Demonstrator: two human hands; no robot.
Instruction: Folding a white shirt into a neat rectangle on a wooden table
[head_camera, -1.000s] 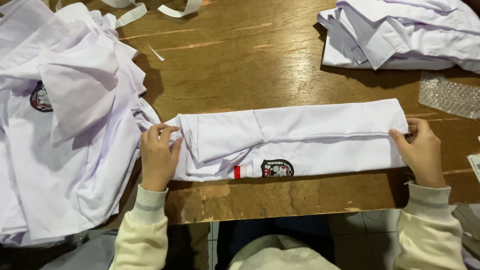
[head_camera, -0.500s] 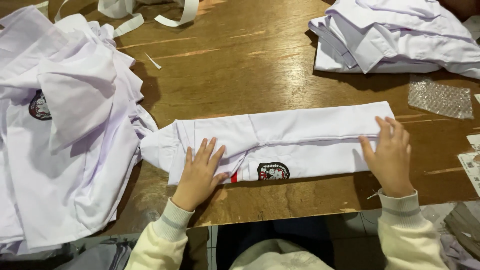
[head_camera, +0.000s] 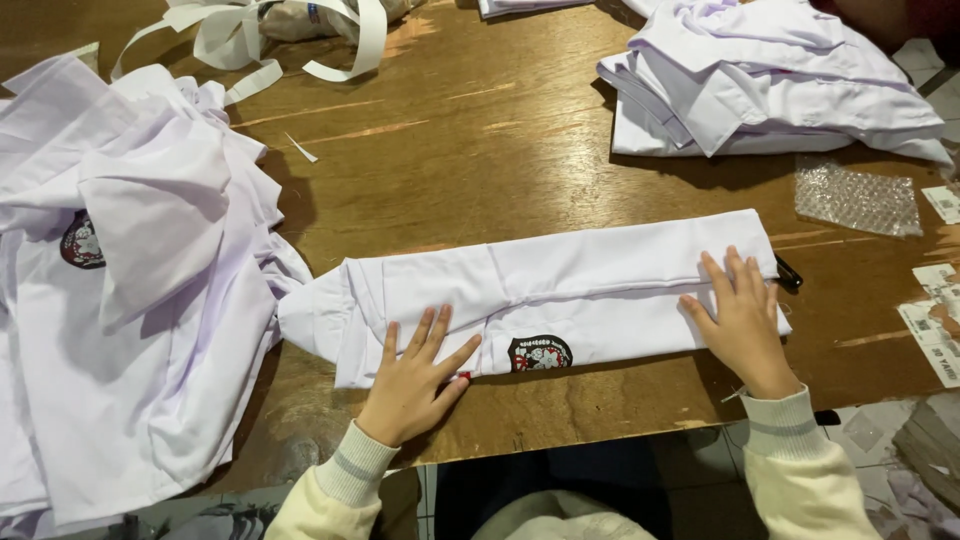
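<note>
A white shirt, folded into a long narrow strip with a dark round badge near its front edge, lies across the wooden table. My left hand presses flat on the strip's left part, fingers spread. My right hand lies flat on its right end, fingers apart. Neither hand grips anything. Both wrists wear cream knitted cuffs.
A heap of unfolded white shirts covers the table's left side. A stack of folded white shirts sits at the back right. Bubble wrap and paper labels lie at the right edge. White strips lie at the back.
Both hands have left the strip's two ends and now lie flat on top of it. The shirt has flattened into a tidier strip.
</note>
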